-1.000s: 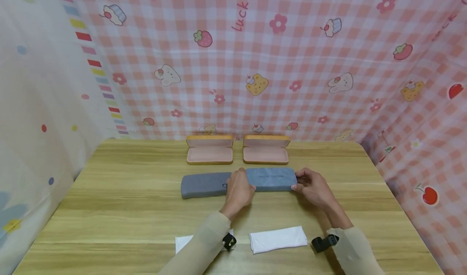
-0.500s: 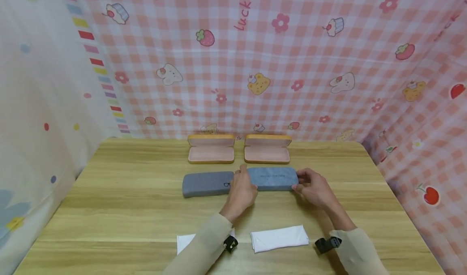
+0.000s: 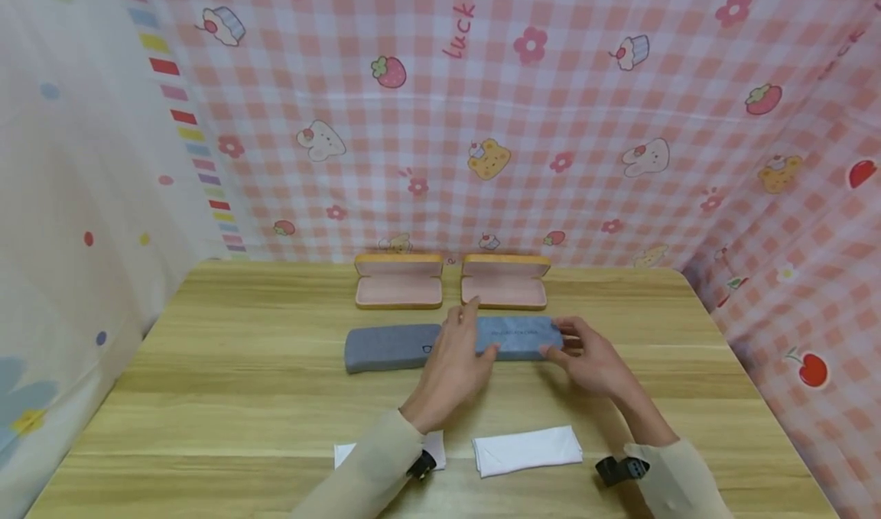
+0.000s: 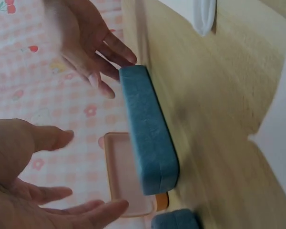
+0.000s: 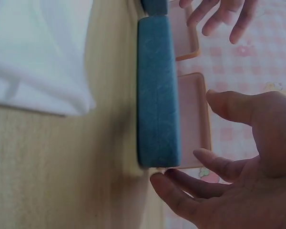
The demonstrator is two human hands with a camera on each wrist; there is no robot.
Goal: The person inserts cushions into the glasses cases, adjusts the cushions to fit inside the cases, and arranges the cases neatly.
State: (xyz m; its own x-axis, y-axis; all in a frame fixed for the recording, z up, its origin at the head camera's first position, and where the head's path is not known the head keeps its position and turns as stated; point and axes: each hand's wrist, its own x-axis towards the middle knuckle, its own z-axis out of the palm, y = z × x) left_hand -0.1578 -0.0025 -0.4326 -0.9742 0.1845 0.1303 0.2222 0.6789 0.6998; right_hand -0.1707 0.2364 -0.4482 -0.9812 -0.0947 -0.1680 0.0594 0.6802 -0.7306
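Observation:
A light-blue glasses case lies closed on the table, its long side facing me. End to end with it on the left is a closed grey-blue glasses case, partly covered by my left hand. That hand is at the blue case's left end, with spread fingers and the thumb apart from the case in the left wrist view. My right hand is around the right end of the blue case. Its fingers are extended beside that end, and the thumb is raised, with nothing gripped.
Two open glasses cases with pink lining, one on the left and one on the right, stand at the back by the checked cloth. Nearer me lie a folded white cloth and a second white cloth, partly hidden under my left forearm.
My left hand has loosened and risen from between the two cases, its fingers now spread. The right hand's fingers have also opened at the blue case's end. Both cases stay about where they were.

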